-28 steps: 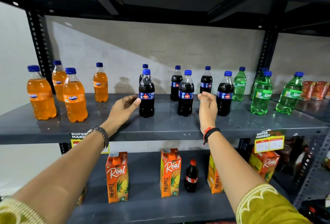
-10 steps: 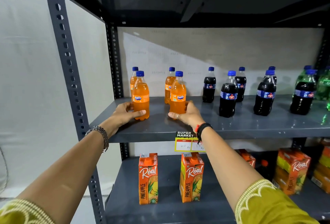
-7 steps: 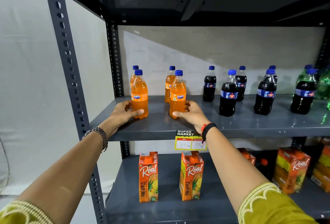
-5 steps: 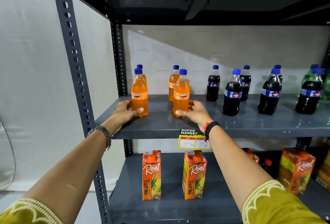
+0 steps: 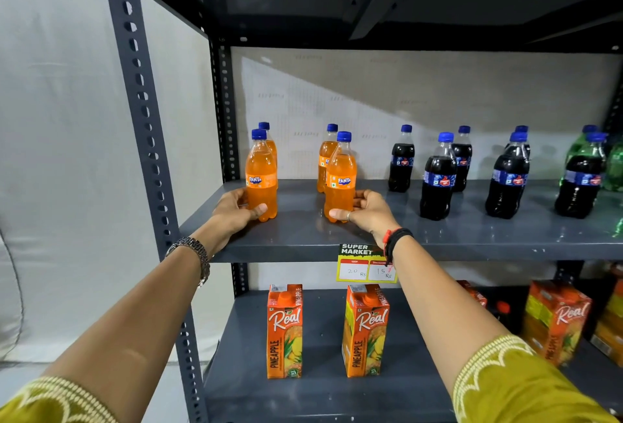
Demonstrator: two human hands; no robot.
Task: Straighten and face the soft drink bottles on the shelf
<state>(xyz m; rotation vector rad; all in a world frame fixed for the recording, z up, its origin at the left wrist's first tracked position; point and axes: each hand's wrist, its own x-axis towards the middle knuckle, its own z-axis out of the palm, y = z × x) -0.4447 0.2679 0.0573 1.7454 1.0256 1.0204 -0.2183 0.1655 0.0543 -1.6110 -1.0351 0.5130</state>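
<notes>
On the grey middle shelf (image 5: 438,237) stand orange Fanta bottles with blue caps. My left hand (image 5: 236,211) grips the base of the front left Fanta bottle (image 5: 260,173), its label facing me. My right hand (image 5: 365,210) grips the base of the front right Fanta bottle (image 5: 340,174), also upright with the label forward. Behind each stands another orange bottle: the back left bottle (image 5: 269,142), mostly hidden, and the back right bottle (image 5: 326,156). To the right stand several dark cola bottles (image 5: 438,179) and green bottles (image 5: 615,166) at the frame edge.
A perforated upright post (image 5: 141,112) borders the shelf on the left, with a pale wall beyond. A yellow price tag (image 5: 365,262) hangs from the shelf lip. Pineapple juice cartons (image 5: 285,331) stand on the lower shelf. Another shelf board sits overhead.
Both hands left the cola bottles, moved left to the two front Fanta bottles and took hold of their bases. In the last second the left bottle shifted slightly left, in front of the back one.
</notes>
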